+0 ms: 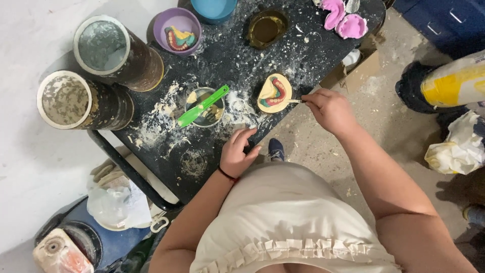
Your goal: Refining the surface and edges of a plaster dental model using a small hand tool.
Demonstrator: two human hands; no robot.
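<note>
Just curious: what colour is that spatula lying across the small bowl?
Bright green spatula, head view.

The scene is viewed steeply downward from head height, with the black worktop [222, 60] seen closely.

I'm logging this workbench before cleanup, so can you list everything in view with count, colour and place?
table: one, black, plaster-spattered, centre.
cylinders: two, dark with pale tops, table's left end.
purple bowl: one, holds a multicoloured dental model, top.
blue bowl: one, top edge.
amber dish: one, top centre.
pink pieces: two, top right.
mixing cup: one, with a green spatula across it, centre.
round mould: one, cream with red and green dental arch, table's near edge.
small tool: one, pale, touching the mould.
left hand: resting on the table edge.
right hand: pinching the tool.
</note>
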